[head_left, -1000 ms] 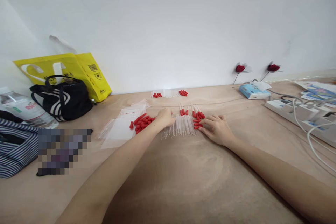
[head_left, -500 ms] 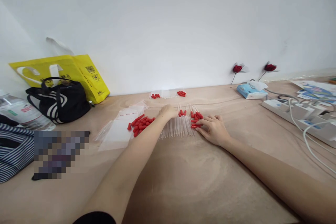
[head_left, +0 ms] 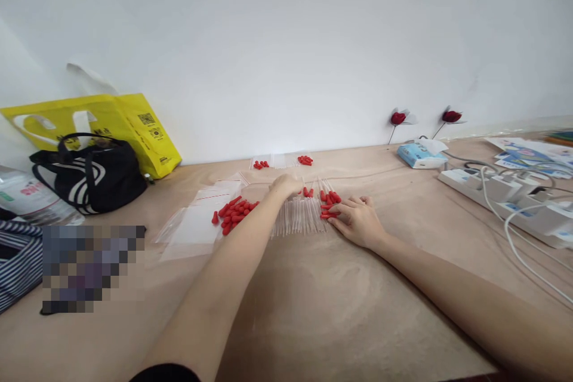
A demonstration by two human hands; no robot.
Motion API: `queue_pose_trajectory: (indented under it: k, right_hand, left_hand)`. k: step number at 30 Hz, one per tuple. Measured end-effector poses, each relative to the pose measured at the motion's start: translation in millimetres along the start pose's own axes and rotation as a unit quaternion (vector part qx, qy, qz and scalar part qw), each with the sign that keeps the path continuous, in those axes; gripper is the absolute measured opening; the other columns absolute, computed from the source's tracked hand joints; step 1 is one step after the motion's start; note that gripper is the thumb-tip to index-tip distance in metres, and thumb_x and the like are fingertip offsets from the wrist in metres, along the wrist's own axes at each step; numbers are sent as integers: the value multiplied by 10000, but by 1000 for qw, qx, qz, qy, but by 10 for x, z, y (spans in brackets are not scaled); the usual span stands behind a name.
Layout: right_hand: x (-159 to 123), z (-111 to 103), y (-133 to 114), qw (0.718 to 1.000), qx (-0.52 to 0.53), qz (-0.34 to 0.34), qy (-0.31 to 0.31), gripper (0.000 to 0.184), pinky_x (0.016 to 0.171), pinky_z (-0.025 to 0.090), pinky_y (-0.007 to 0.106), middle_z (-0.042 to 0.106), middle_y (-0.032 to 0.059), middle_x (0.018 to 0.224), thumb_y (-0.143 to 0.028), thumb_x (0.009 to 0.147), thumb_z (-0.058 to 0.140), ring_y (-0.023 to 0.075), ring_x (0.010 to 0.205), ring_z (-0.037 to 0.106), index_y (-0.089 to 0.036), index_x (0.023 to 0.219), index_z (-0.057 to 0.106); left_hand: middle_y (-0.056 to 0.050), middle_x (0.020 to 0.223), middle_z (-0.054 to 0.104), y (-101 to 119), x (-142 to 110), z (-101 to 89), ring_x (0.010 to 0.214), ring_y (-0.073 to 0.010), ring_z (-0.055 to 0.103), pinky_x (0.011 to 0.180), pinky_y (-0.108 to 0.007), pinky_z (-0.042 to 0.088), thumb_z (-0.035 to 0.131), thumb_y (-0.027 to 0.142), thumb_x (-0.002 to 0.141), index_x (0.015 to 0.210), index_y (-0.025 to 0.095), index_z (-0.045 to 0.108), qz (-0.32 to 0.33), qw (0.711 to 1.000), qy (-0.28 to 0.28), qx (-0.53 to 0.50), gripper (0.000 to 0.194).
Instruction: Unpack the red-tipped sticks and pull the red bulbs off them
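My left hand (head_left: 285, 184) is closed at the far end of a row of thin clear glass tubes (head_left: 299, 216); whatever its fingers hold is hidden. Just right of it, a few tubes with red rubber bulbs (head_left: 308, 192) point toward the wall. My right hand (head_left: 358, 221) rests at the row's right end, its thumb and fingers pinched about red rubber bulbs (head_left: 326, 213) lying sideways. More bulb-tipped tubes (head_left: 332, 197) lie beyond those fingers. A pile of loose red bulbs (head_left: 233, 212) sits on clear zip bags (head_left: 192, 230), partly behind my left forearm.
Near the wall lies another clear bag (head_left: 278, 160) with red bulbs. A yellow bag (head_left: 152, 131), a black pouch (head_left: 111, 170) and a large bottle (head_left: 36, 197) stand left. On the right are a tissue pack (head_left: 421, 156) and a power strip (head_left: 492, 197) with cables.
My left hand has moved a little away from me, from over the tubes toward their far end. My right hand keeps its place by the red bulbs. The whole view has shifted slightly.
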State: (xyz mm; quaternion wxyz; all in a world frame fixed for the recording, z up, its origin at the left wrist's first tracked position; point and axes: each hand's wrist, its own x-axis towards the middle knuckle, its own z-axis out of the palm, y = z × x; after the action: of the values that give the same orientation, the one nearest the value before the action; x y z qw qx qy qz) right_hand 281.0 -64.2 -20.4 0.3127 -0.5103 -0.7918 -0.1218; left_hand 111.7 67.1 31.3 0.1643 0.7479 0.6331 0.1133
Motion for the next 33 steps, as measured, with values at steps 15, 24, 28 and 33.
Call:
queue_pose_trajectory:
  k: [15,24,28,33]
  right_hand:
    - [-16,-81,-340,984,29,-114,135,250,802,270,348,627,47,923,-350,791,528,159,808,520,-209,989,588]
    - [59,93,-510,976,44,-180,115,162,858,228,378,609,-28,621,-282,826,498,121,695,483,-222,913,621]
    - [74,92,-543,974,45,-193,107,159,846,226,376,583,-30,587,-264,829,482,117,664,453,-227,869,631]
    - [61,74,-545,970,41,-215,105,157,847,212,376,567,-39,561,-246,826,473,112,655,435,-233,853,628]
  left_hand:
    - [-43,747,571,-696,-1534,51,682,-151,554,633,-267,443,359,178,855,811,154,482,390,883,237,106,133]
    - [-56,817,617,-678,-1521,156,758,-147,563,693,-279,456,445,187,834,846,146,539,437,854,276,64,103]
    - [-39,980,642,-690,-1494,136,968,-189,549,869,-381,381,476,230,830,908,190,589,437,853,276,77,143]
    - [-1,986,657,-719,-1501,120,1010,-186,546,961,-439,285,466,235,839,815,217,623,432,858,264,82,161]
